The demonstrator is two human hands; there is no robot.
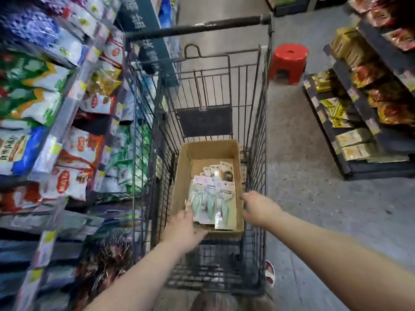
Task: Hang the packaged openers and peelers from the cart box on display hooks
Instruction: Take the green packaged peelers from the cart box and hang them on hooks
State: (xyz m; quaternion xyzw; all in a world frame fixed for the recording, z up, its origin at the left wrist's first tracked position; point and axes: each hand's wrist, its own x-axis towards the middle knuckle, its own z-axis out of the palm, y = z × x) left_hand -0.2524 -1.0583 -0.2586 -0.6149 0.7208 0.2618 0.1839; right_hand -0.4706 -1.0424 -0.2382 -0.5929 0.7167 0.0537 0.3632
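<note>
A cardboard box (183, 173) lies in a wire shopping cart (258, 131). Inside it, several carded peelers (221, 204) with pale green handles are stacked at the near end, and a few smaller carded openers (215, 170) lie behind them. My left hand (183, 225) reaches into the box at its near left corner, fingers on the left edge of the peeler stack. My right hand (258, 208) is at the box's right wall, fingers curled over the rim by the cart's side. Whether the left hand has lifted a pack is unclear.
Shelves of bagged goods (56, 131) crowd the left side, close to the cart. A red plastic stool (288, 62) stands on the floor beyond the cart. Another shelf unit (359, 108) with yellow and red packs runs along the right. A sandalled foot (269, 273) shows beside the cart.
</note>
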